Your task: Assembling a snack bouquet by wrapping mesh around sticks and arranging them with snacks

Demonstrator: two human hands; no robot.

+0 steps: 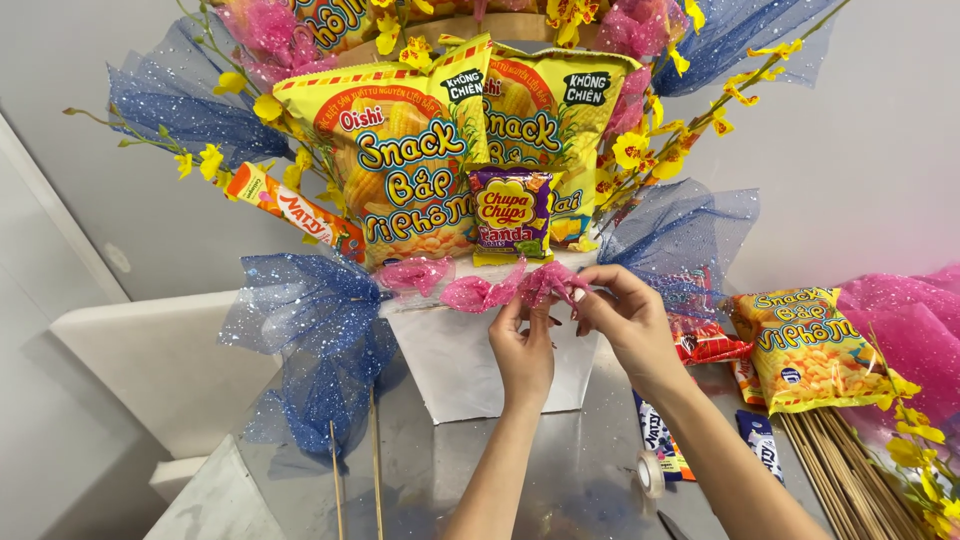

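Both the left hand (524, 350) and right hand (628, 322) pinch a pink mesh tuft (553, 283) at the white box's (470, 372) top rim; tugging hard could pull it loose, or tip the snack bags (410, 160) above.

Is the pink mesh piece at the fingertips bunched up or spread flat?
Bunched. The pink mesh piece is gathered into a crumpled tuft, pinched between the left hand and right hand at the white box rim.
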